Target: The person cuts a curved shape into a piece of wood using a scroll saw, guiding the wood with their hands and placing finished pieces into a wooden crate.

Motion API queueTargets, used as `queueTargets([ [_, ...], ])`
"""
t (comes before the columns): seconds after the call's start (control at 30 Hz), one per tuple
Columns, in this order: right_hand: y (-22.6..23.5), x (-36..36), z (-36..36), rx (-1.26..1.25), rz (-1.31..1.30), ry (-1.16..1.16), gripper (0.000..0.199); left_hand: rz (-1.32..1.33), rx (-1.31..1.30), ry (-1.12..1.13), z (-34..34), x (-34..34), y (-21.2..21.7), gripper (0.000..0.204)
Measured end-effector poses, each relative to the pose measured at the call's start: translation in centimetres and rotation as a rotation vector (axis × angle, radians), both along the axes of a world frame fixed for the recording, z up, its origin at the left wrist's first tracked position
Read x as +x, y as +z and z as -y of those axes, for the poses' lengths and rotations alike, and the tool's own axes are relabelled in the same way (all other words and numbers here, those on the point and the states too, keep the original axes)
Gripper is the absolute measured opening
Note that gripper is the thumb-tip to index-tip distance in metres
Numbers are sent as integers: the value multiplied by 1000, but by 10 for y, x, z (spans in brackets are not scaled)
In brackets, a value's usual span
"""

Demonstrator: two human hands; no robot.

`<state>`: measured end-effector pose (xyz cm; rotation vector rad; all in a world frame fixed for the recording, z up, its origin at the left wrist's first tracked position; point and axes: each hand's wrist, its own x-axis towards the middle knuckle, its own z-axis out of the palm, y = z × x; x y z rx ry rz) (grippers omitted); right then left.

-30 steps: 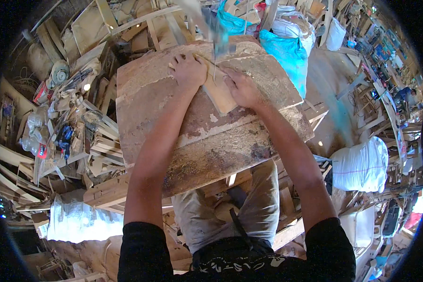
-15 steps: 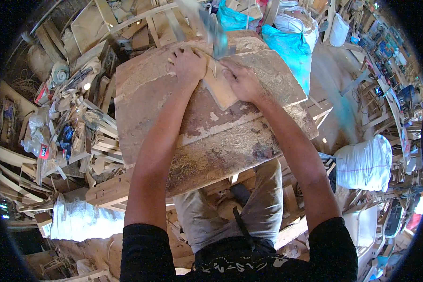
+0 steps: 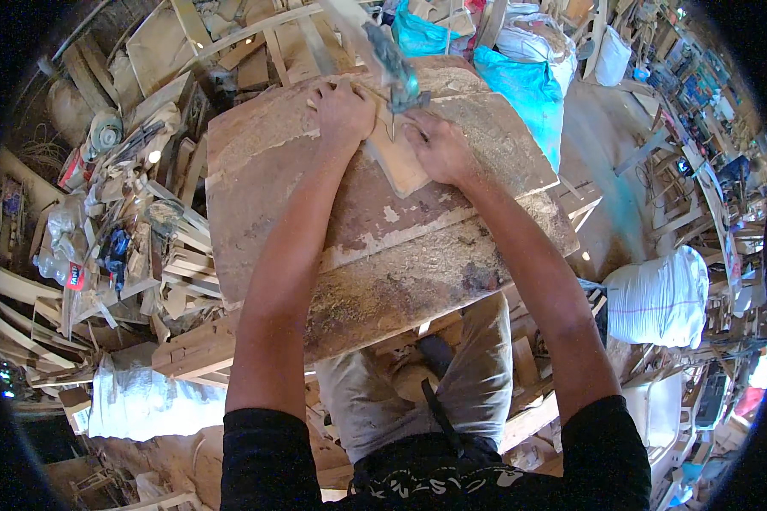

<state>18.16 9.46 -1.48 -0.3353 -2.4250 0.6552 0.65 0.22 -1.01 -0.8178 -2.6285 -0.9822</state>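
Note:
A pale flat piece of wood (image 3: 395, 168) lies on the worn, dusty saw table (image 3: 290, 192). The thin upright blade (image 3: 392, 128) of a scroll saw meets the wood between my hands. Above it hangs the saw's upper arm with a greenish blade clamp (image 3: 392, 68), slightly blurred. My left hand (image 3: 346, 112) grips the wood's far left part, its fingers bent over the edge. On the right side of the blade, my right hand (image 3: 440, 147) holds the wood's edge, with thumb and fingers close to the clamp. My palms hide part of the wood.
Sawdust coats the table's near board (image 3: 400, 285). Wood offcuts (image 3: 192, 255), a plastic bottle (image 3: 60, 268) and tools crowd the left side. Turquoise sacks (image 3: 524, 94) stand behind the table at right, and a white sack (image 3: 659, 298) stands farther right.
The saw's clamp sits slightly lower and looks less blurred. My left hand has shifted a little away from me and its fingers are closer together. The wood has hardly moved.

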Motion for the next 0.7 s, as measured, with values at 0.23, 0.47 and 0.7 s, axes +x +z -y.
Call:
queueTargets([
  [0.23,6,-3,10,-24,59,-51,41,-44,-31,-64,-12,-32,-15,46],
  [0.47,3,-5,13,43,-31,-54,38,-6,-46,-86,-13,-28,-12,43],
  [0.7,0,-11,9,59,-37,-32,37,20,44,-100,-8,-25,-8,42],
])
